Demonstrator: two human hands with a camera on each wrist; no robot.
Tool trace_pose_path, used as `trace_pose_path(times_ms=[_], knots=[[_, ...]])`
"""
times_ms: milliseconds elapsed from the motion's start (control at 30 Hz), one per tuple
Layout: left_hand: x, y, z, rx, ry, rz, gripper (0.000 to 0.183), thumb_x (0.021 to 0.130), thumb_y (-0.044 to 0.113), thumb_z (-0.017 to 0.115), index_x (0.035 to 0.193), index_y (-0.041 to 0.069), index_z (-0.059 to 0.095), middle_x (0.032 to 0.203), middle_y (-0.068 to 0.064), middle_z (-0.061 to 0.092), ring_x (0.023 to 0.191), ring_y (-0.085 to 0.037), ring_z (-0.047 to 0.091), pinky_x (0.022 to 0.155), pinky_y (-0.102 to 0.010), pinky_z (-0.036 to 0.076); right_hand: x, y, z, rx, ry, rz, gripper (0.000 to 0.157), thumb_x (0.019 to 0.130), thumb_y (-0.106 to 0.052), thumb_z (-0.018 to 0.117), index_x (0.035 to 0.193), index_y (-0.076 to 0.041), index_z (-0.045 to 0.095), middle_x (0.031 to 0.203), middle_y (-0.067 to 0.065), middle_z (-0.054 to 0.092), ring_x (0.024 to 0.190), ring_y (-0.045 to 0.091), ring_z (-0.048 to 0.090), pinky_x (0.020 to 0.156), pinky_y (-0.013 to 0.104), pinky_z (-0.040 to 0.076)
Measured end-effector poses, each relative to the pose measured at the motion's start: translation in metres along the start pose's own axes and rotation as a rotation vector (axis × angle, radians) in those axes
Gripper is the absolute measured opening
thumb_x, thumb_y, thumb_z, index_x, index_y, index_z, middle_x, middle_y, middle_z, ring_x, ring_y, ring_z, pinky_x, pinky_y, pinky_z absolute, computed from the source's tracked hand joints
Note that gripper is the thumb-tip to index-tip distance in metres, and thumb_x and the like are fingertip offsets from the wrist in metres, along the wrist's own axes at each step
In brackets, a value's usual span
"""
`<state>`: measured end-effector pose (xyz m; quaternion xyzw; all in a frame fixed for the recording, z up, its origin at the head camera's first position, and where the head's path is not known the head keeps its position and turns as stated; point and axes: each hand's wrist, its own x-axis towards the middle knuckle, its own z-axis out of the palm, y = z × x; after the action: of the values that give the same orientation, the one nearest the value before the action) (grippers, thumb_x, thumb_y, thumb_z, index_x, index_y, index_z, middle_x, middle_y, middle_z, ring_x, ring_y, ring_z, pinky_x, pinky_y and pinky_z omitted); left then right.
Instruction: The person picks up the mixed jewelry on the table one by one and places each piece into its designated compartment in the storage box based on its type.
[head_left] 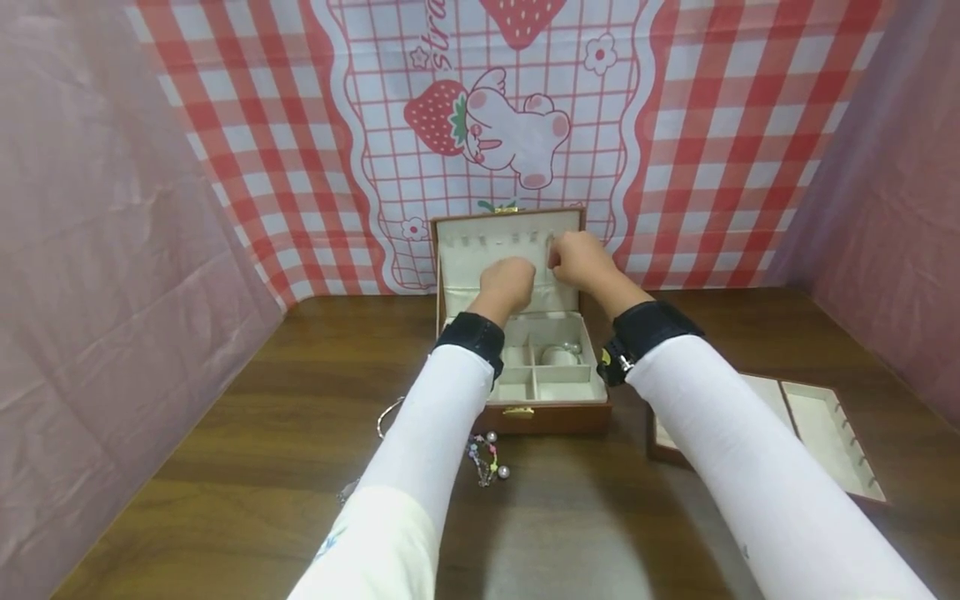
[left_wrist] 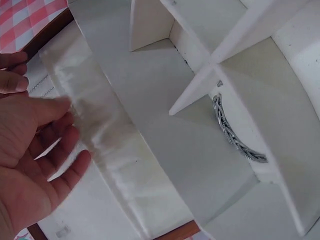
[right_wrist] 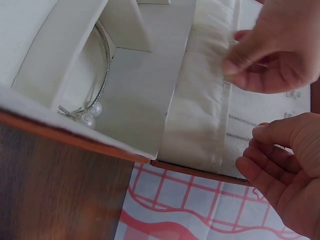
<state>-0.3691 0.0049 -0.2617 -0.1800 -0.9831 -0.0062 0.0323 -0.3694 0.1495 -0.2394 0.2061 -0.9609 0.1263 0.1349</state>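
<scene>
A brown jewelry box stands with its lid raised; the cream lid lining has a row of hooks and a gathered pocket. My right hand is at the lid's upper right, thumb and fingertips pinching a thin silver necklace chain. Two strands run from those fingertips down to the pocket's edge. My left hand hovers by the pocket with loosely bent fingers, its thumb near the pocket's edge; I make out nothing in it. Behind a divider lie a braided silver bangle and an open bangle with pearls.
A colourful beaded bracelet lies before the box. Left of it, a silver bangle is partly covered by my left arm. A divided tray lies to the right, partly behind my right sleeve. A checked cloth hangs behind.
</scene>
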Motion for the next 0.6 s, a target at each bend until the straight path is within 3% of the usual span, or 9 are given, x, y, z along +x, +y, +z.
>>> trace_pose_path(times_ms=[333, 600], knots=[[-0.009, -0.008, -0.001, -0.078, 0.036, 0.003, 0.008, 0.089, 0.009, 0.060, 0.084, 0.012, 0.065, 0.096, -0.002, 0.067, 0.087, -0.019, 0.063, 0.067, -0.036, 0.054, -0.015, 0.006, 0.000, 0.030, -0.008, -0.025, 0.016, 0.083, 0.000, 0.059, 0.091, 0.003, 0.072, 0.092, 0.017, 0.069, 0.088, 0.034, 0.064, 0.081, 0.048, 0.053], [-0.019, -0.018, -0.014, -0.096, 0.030, 0.043, 0.011, 0.089, 0.023, 0.069, 0.091, 0.012, 0.067, 0.093, 0.000, 0.065, 0.087, -0.017, 0.061, 0.072, -0.034, 0.053, -0.033, 0.002, -0.003, 0.052, 0.020, -0.079, 0.011, 0.081, -0.002, 0.061, 0.085, 0.001, 0.071, 0.082, 0.013, 0.068, 0.077, 0.029, 0.062, 0.074, 0.045, 0.053]])
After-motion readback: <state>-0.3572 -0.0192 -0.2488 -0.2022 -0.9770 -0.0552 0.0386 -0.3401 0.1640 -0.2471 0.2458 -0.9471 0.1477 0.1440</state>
